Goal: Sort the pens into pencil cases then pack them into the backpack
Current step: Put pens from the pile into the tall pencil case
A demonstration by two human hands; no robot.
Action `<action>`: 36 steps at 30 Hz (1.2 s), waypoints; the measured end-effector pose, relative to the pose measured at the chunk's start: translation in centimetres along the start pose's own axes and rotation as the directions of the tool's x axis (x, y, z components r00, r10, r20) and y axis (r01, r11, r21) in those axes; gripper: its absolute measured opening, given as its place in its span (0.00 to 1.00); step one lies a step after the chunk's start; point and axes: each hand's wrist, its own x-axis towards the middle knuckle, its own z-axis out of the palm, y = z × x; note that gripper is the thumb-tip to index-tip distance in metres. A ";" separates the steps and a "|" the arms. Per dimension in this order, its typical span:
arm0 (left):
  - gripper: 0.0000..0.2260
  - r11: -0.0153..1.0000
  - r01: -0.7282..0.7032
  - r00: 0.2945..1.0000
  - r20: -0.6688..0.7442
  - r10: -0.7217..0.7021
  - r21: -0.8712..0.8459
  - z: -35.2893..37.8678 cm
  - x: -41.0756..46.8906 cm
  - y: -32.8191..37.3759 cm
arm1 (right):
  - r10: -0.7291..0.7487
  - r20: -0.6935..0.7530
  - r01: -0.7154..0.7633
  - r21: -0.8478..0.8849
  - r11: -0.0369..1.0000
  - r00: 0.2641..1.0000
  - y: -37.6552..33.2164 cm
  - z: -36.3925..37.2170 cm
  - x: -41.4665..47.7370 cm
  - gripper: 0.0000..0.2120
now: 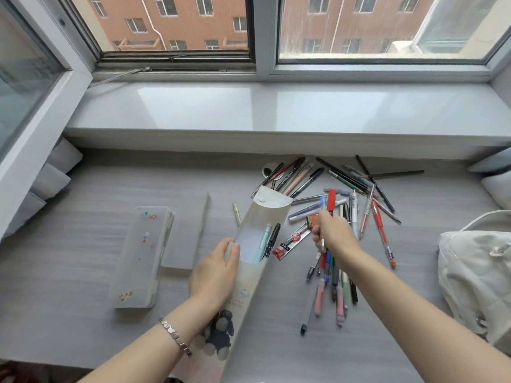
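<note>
A single wide-angle view, worn on the person's head, looks forward and steeply down along both forearms. It sits close: the left hand (214, 275) and the right hand (333, 236) lie low in the middle. The grey wood-grain desk top (83, 272) spreads beneath the hands. Beyond them the pale glossy window sill (276, 109) and the white-framed window (262, 37) fill the upper half, with their lines bowed at the edges.

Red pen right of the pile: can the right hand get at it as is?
Probably yes. The red pen lies mostly uncovered on the desk, right of the right hand, with no obstacle between. But that hand grips a bundle of pens, so pinching it may be awkward.
</note>
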 end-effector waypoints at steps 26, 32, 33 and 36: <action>0.15 0.994 -0.068 0.997 0.027 0.070 -0.085 1.5 -1.2 2.2 | -0.833 0.271 0.765 -0.593 0.250 0.482 2.6 -0.2 -1.5 0.07; 0.17 0.992 -0.019 1.000 -0.009 0.018 -0.122 0.9 0.1 0.9 | -0.408 0.617 0.646 -0.759 -0.083 0.673 4.7 -4.7 2.1 0.17; 0.17 0.991 -0.022 1.000 -0.011 0.021 -0.130 0.8 0.2 0.7 | -0.344 0.670 0.664 -0.731 -0.155 0.658 5.0 -5.0 2.3 0.16; 0.17 0.991 -0.033 0.999 -0.011 0.032 -0.132 0.9 0.3 0.4 | -0.273 0.735 0.673 -0.679 -0.293 0.621 4.9 -5.1 2.6 0.17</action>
